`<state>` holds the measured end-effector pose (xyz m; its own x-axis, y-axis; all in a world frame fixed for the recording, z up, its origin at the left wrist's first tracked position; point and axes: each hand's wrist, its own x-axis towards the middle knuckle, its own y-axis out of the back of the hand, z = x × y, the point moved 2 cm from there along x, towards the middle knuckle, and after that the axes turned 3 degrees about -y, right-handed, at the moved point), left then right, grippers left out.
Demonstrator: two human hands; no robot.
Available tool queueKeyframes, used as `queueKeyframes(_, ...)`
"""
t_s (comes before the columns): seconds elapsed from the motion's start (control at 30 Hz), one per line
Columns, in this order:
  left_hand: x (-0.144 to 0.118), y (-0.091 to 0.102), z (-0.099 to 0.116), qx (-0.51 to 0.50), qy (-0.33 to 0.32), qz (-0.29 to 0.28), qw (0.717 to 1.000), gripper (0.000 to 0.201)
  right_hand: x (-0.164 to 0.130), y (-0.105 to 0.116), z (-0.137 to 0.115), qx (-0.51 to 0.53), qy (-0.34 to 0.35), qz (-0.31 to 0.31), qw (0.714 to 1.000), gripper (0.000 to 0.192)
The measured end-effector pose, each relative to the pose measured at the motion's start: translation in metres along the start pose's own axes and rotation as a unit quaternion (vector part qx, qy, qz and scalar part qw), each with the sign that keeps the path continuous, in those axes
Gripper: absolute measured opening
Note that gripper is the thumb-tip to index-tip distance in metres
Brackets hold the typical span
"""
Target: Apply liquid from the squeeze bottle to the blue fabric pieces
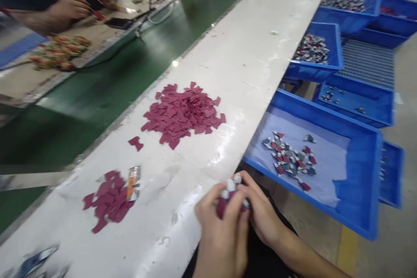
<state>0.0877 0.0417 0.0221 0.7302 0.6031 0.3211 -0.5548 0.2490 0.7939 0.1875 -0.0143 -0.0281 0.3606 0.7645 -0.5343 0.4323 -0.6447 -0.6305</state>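
Over the near edge of the white table, my left hand and my right hand come together. The fingers of both are closed round a small maroon-and-white piece; its kind is unclear and fingers cover much of it. To the left lies a small pile of maroon cut-outs, with an orange-and-silver packet on its right edge. Farther up the table is a bigger heap of maroon cut-outs, with one single cut-out beside it.
At my right a blue bin holds maroon, grey and white pieces on a pale sheet. More blue bins stand beyond. A blurred tool lies at lower left. Across the green strip, a person's hands work at another bench.
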Motion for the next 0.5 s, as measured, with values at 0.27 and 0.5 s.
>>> queueKeyframes(0.27, 0.012, -0.041, 0.02, -0.018, -0.13, 0.045, 0.99, 0.027, -0.003, 0.013, -0.016, 0.209, -0.176, 0.155, 0.949, 0.03)
queueKeyframes(0.5, 0.006, -0.038, 0.032, -0.046, -0.03, 0.24, 0.969, 0.016, 0.023, 0.093, -0.065, 0.232, -0.102, 0.333, 0.908, 0.04)
